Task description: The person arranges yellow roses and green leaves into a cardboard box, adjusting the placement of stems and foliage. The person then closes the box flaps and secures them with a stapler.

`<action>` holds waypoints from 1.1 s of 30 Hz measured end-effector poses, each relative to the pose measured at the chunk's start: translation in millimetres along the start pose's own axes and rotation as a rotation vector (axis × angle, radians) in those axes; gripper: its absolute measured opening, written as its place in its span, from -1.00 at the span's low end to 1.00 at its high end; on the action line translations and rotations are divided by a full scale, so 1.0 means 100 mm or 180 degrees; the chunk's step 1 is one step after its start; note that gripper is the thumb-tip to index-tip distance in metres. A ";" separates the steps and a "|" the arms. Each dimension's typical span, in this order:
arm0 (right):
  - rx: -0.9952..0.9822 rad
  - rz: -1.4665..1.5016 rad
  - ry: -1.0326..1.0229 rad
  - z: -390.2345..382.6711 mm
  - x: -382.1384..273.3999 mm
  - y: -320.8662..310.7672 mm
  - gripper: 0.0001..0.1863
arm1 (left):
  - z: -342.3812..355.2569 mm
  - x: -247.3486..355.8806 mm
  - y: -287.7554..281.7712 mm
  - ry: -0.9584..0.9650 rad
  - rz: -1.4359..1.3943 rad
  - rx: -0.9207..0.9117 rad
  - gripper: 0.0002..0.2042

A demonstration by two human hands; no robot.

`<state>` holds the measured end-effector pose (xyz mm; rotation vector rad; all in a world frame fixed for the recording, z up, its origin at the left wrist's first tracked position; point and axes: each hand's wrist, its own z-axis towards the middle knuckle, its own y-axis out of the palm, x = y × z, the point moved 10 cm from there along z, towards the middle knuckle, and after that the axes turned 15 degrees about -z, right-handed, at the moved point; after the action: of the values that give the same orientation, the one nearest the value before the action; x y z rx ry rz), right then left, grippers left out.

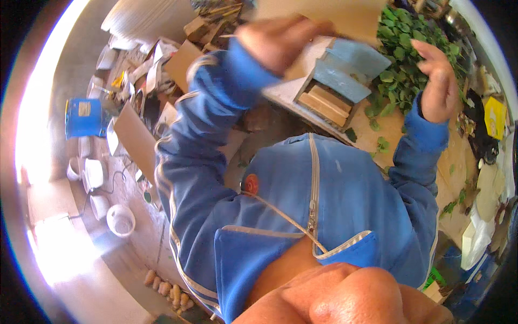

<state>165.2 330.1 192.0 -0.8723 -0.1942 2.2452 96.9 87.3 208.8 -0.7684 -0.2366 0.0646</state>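
My left hand is raised at the top middle, smeared by motion. Its fingers point right, across a tan board, and whether they grip anything is not clear. My right hand hovers at the upper right beside a heap of green leafy stems; its fingers are bent but apart, and nothing shows in them. Between the two hands stands a small box with light blue panels. Pale wooden pieces lie inside its open side.
Loose leaves lie on the tan work surface. To the left are cardboard pieces, a blue box, white tubs and clutter. Brown oblong things lie lower left. At the right are a yellow packet and plastic bags.
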 end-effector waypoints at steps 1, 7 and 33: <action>-0.0224 0.0087 0.0146 0.02 0.17 0.08 -0.64 | 0.14 0.09 0.34 0.0068 -0.0530 -0.0218 -0.69; -0.2144 0.0979 0.1476 -0.63 1.40 1.23 -0.55 | 0.21 0.16 1.60 -0.0107 -0.0773 -0.1472 -0.53; -0.3261 -0.2062 0.0357 -2.22 2.72 2.09 -0.29 | -4.15 -3.15 1.90 -0.6077 -0.3616 0.1665 -0.45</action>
<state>47.4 332.7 -199.3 -1.1919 -1.4280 1.3956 -106.4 -104.1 -270.0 0.2846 -2.3155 -0.2414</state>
